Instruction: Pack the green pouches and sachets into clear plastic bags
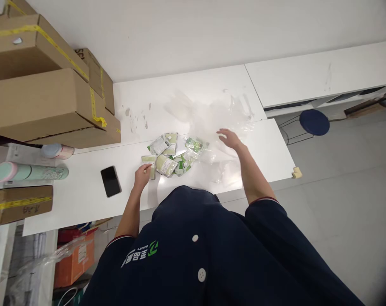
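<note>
My left hand (142, 175) is closed on the near left edge of a small light green packet (153, 171), which lies at the left end of a loose heap. Beside it in the heap are another light green packet (166, 165), a silvery-white packet (159, 145) and a green-and-white packet (181, 165). On the heap's right, a green packet (194, 145) shows under clear plastic. My right hand (230, 139) hovers over or rests among clear plastic bags (224, 170), fingers apart and nothing visible in them; whether it touches the plastic I cannot tell.
A black phone (110, 181) lies left of my left hand. Further left are a mint-green bottle (36, 171), a lidded jar (57, 151) and stacked cardboard boxes (36, 106). More clear plastic (240, 106) spreads across the white table (167, 93). A blue stool (314, 122) stands at right.
</note>
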`<control>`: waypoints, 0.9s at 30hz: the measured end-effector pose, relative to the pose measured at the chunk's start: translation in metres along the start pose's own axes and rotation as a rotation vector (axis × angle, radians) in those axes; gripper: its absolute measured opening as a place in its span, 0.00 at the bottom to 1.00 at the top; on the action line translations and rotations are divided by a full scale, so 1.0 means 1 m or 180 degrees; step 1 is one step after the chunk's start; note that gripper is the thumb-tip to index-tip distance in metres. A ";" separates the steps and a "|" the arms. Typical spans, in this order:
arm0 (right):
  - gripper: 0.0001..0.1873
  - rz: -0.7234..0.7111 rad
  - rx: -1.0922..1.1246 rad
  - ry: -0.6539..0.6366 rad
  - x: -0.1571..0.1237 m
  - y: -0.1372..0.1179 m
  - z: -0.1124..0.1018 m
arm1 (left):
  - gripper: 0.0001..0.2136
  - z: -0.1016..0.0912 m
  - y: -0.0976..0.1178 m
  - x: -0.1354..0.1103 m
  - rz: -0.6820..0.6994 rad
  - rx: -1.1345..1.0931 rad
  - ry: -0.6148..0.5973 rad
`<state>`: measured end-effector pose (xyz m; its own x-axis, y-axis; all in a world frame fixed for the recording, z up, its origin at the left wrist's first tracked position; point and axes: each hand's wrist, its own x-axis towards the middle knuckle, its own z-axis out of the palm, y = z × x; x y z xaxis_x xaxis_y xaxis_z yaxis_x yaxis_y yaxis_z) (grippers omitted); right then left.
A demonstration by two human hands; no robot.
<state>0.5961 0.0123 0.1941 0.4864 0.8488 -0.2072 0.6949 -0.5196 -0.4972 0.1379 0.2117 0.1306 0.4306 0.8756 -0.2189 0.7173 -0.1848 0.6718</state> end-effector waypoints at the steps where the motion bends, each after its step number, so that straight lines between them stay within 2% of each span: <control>1: 0.23 -0.0094 0.0040 0.0044 -0.014 0.000 -0.012 | 0.15 -0.002 -0.009 -0.002 -0.0067 0.0172 0.0053; 2: 0.27 -0.0181 0.0030 -0.0006 -0.031 0.000 -0.022 | 0.17 -0.005 -0.017 -0.006 -0.0177 0.0366 0.0099; 4: 0.36 -0.0129 -0.0357 -0.0485 -0.070 0.001 -0.030 | 0.24 -0.007 -0.028 -0.015 -0.0511 0.0738 0.0098; 6: 0.44 0.0424 -0.1041 -0.0797 -0.105 0.001 -0.018 | 0.37 -0.003 -0.031 -0.025 -0.0736 0.0990 -0.0055; 7: 0.41 0.0640 -0.1270 -0.0926 -0.118 0.001 -0.008 | 0.42 0.001 -0.029 -0.029 -0.0748 0.1072 -0.0140; 9: 0.25 0.0913 -0.1526 -0.1036 -0.129 -0.002 0.015 | 0.46 0.015 -0.024 -0.032 -0.0570 0.1215 -0.0238; 11: 0.17 0.1202 -0.1528 -0.0927 -0.128 -0.009 0.030 | 0.45 0.029 -0.017 -0.028 -0.0402 0.1329 -0.0222; 12: 0.16 0.1377 -0.1426 -0.0742 -0.124 -0.014 0.031 | 0.43 0.034 -0.015 -0.025 -0.0335 0.1350 -0.0181; 14: 0.14 0.1574 -0.0835 -0.0137 -0.117 -0.028 0.024 | 0.38 0.041 -0.013 -0.019 -0.0178 0.1331 -0.0118; 17: 0.16 0.1392 0.1014 0.0803 -0.111 -0.057 0.002 | 0.30 0.041 -0.016 -0.014 0.0061 0.1242 -0.0095; 19: 0.19 0.1202 0.2370 0.0876 -0.106 -0.082 -0.005 | 0.25 0.035 -0.022 -0.016 0.0103 0.1104 0.0028; 21: 0.21 0.1104 0.3338 0.0506 -0.095 -0.110 0.002 | 0.22 0.026 -0.030 -0.022 0.0035 0.0776 0.0300; 23: 0.21 0.1040 0.3892 -0.0076 -0.081 -0.141 0.026 | 0.19 0.010 -0.041 -0.029 -0.0146 0.0272 0.0650; 25: 0.20 0.0960 0.4169 -0.0783 -0.066 -0.177 0.064 | 0.14 -0.010 -0.055 -0.039 -0.0470 -0.0338 0.1150; 27: 0.20 0.0859 0.4324 -0.1664 -0.056 -0.215 0.112 | 0.11 -0.033 -0.069 -0.050 -0.0791 -0.0833 0.1645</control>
<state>0.3602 0.0869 0.2181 0.0709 0.8351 -0.5456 -0.5431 -0.4265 -0.7233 0.0489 0.1956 0.1191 -0.0989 0.9930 -0.0645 0.5759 0.1100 0.8101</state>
